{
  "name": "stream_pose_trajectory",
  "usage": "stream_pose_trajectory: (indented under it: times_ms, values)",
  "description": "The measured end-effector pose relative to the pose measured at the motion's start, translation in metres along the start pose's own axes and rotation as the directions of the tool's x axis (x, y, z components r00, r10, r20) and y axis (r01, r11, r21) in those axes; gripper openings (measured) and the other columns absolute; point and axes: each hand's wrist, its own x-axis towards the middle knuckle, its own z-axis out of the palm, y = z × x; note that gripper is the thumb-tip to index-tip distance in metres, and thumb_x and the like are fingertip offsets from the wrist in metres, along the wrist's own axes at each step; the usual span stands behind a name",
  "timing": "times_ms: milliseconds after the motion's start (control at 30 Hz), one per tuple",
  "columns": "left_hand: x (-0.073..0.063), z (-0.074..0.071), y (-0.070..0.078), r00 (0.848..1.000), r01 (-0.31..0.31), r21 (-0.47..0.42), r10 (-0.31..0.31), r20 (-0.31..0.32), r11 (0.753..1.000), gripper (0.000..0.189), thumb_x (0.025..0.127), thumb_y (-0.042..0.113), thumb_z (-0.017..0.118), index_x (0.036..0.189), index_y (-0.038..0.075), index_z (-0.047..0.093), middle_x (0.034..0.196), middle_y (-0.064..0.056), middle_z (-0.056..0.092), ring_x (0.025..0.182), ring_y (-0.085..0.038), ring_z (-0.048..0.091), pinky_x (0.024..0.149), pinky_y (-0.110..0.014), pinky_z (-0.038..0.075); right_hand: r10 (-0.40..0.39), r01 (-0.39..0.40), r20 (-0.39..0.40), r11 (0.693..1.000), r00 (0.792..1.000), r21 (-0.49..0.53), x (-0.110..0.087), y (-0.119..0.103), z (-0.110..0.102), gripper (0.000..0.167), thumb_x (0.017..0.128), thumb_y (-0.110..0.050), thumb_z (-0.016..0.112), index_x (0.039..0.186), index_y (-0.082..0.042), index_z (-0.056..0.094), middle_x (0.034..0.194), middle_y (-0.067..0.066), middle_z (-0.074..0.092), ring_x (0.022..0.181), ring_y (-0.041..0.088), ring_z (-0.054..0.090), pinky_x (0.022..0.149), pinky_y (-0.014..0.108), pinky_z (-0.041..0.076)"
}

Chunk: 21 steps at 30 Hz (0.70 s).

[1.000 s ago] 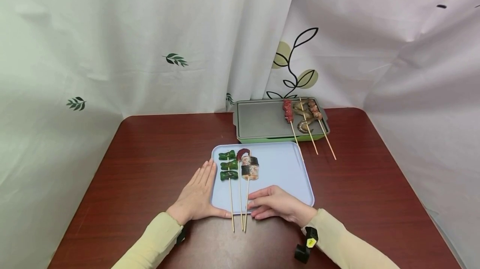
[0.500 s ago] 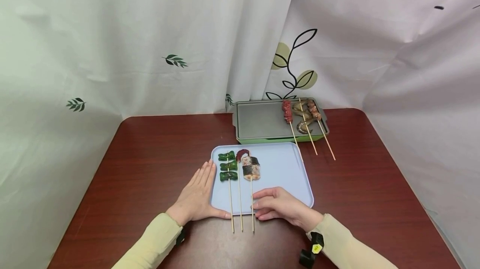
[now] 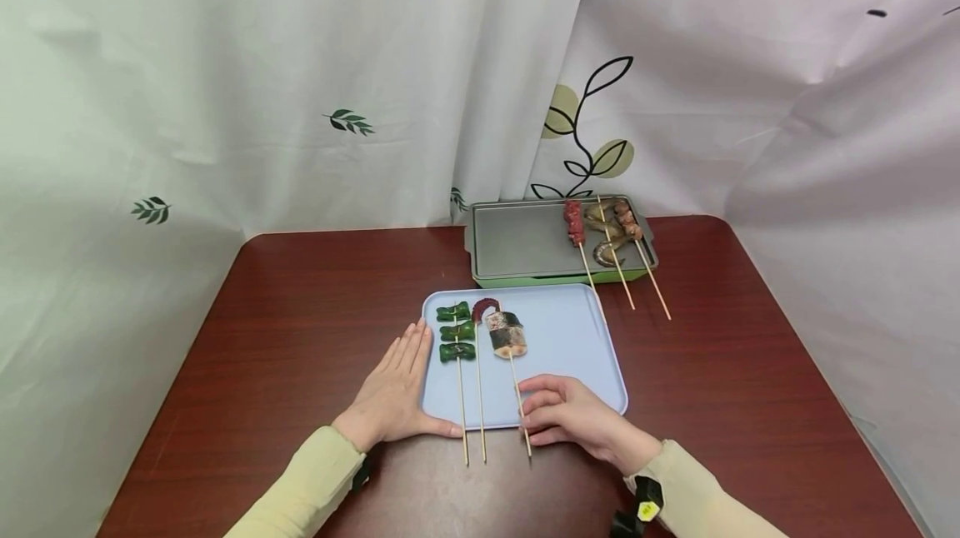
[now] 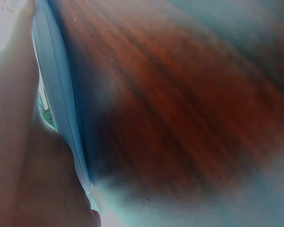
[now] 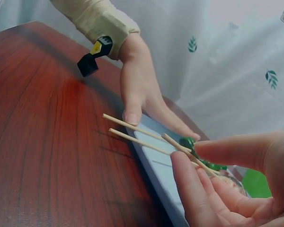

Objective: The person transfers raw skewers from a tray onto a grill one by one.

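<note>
Banded skewer (image 3: 508,334), its pale pieces wrapped in black, slants over a light blue tray (image 3: 573,338) on a reddish-brown table (image 3: 300,313), the stick pinched between the thumb and fingers of a person's right hand (image 3: 573,417). Nearest, two cream sleeves (image 3: 300,480) reach in from left and right, a black device (image 3: 647,498) with a yellow label strapped at the right cuff. Three stick ends jut past the tray's near rim, the banded one farthest right. At left, the left hand (image 3: 393,384) grips nothing: its fingers lie straight along the tray's left edge, its thumb along the near rim, beside the stick of a green skewer (image 3: 457,352). On the tray, that skewer's three green pieces sit at left; next to them, toward the far side, is a dark red curled piece (image 3: 486,306) at the head of the middle stick. Farther off, at the table's far edge, a gray pan (image 3: 517,238) with a green base bears three more skewers on its right side: red meat (image 3: 574,223), grayish curled pieces (image 3: 610,253) and brownish meat (image 3: 630,226). Behind hangs a white curtain (image 3: 375,22) printed with leaves.
</note>
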Motion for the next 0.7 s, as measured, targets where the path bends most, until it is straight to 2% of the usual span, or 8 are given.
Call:
stream_pose_trajectory:
  times_ms: [300, 433, 533, 700]
  values:
    - [0.0, 0.002, -0.001, 1.0, -0.001, 0.008, 0.001, -0.023, 1.0, 0.15, 0.061, 0.098, 0.056, 0.158, -0.01, 0.017, 0.166, -0.026, 0.011, 0.152, -0.038, 0.013, 0.122, -0.048, 0.018, -0.012, 0.012, -0.021, 1.0, 1.0, -0.002, -0.004, 0.001, -0.002, 0.056, 0.089, 0.008, 0.066, 0.14, 0.014, 0.045, 0.098, 0.01, 0.062, 0.087, 0.025, 0.071, 0.074, 0.037, 0.061]
    - [0.001, 0.012, -0.005, 0.999, -0.002, 0.02, 0.003, -0.049, 1.0, 0.151, 0.061, 0.102, 0.048, 0.159, -0.007, 0.015, 0.167, -0.023, 0.009, 0.153, -0.035, 0.012, 0.122, -0.047, 0.018, -0.034, 0.033, -0.033, 0.999, 0.999, -0.038, -0.004, 0.002, -0.003, 0.055, 0.087, 0.008, 0.067, 0.138, 0.014, 0.046, 0.098, 0.01, 0.061, 0.086, 0.025, 0.071, 0.071, 0.036, 0.061]
    - [0.001, 0.013, -0.005, 0.998, -0.003, 0.013, 0.004, -0.055, 1.0, 0.151, 0.06, 0.102, 0.049, 0.159, -0.007, 0.016, 0.167, -0.023, 0.01, 0.153, -0.035, 0.012, 0.121, -0.047, 0.019, -0.058, 0.056, -0.034, 0.997, 0.998, -0.057, -0.006, 0.002, -0.004, 0.055, 0.087, 0.008, 0.067, 0.138, 0.014, 0.047, 0.098, 0.011, 0.061, 0.085, 0.025, 0.071, 0.07, 0.036, 0.061]
    - [0.0, 0.002, 0.0, 1.0, -0.005, 0.003, 0.005, -0.026, 1.0, 0.149, 0.061, 0.098, 0.056, 0.158, -0.009, 0.019, 0.166, -0.025, 0.012, 0.152, -0.038, 0.013, 0.121, -0.048, 0.018, -0.066, 0.064, -0.028, 0.996, 0.997, -0.059, -0.01, 0.0, -0.005, 0.055, 0.088, 0.008, 0.067, 0.139, 0.015, 0.046, 0.1, 0.011, 0.061, 0.085, 0.024, 0.07, 0.071, 0.035, 0.061]
